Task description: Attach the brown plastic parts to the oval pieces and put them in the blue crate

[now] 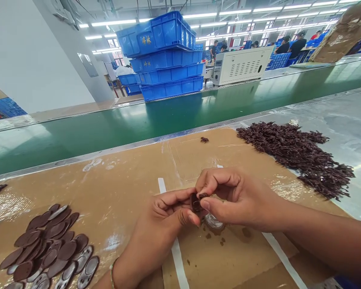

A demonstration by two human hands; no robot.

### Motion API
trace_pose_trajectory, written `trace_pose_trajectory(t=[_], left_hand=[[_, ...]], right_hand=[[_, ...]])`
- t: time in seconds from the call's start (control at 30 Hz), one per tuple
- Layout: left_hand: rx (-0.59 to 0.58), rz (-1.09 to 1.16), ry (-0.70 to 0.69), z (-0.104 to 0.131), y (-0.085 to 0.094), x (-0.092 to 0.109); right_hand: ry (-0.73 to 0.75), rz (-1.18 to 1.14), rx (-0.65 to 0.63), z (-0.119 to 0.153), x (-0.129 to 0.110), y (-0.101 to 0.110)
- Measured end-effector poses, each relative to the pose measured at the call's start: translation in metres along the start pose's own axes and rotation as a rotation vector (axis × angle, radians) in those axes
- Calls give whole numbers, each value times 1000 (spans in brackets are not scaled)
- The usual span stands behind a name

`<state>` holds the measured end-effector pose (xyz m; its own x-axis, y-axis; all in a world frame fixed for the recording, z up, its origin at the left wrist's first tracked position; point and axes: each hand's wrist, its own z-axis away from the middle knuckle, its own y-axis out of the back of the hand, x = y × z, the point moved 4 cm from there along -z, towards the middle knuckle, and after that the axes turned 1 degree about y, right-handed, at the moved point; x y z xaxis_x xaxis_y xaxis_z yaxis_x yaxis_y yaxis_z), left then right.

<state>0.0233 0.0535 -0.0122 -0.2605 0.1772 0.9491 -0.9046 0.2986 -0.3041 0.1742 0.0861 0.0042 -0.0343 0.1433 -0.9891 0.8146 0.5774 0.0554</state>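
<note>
My left hand (pixel 168 218) is closed round a small dark brown piece (pixel 195 204), held between thumb and fingers. Touching the same piece from the right, my right hand (pixel 233 196) pinches a tiny dark brown part (pixel 202 196) between thumb and index finger. Just behind and below the fingers, a small clear round dish (pixel 214 221) sits on the brown tabletop (pixel 132 172), partly hidden by my hands. Wet spots mark the surface near it. At the lower left lies a pile of flat oval dark brown pieces (pixel 58 245).
A large heap of thin dark brown parts (pixel 297 154) lies at the right, with a small clump (pixel 204 139) at the back. Beyond runs a green conveyor (pixel 168 116) with stacked blue crates (pixel 168 56) and a beige machine (pixel 242 66). People sit far behind.
</note>
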Motion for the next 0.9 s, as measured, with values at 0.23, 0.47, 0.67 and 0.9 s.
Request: trace_pose_trajectory(t=[0.23, 0.47, 0.67, 0.9], left_hand=[[69, -39, 12, 0, 4, -1], [103, -67, 18, 3, 7, -4], [240, -64, 15, 2, 14, -6], [337, -32, 9, 1, 15, -8]], right_hand=[[-39, -79, 4, -2, 4, -2], [-3, -24, 27, -1, 1, 0], [30, -3, -7, -1, -2, -1], [25, -143, -93, -1, -1, -10]])
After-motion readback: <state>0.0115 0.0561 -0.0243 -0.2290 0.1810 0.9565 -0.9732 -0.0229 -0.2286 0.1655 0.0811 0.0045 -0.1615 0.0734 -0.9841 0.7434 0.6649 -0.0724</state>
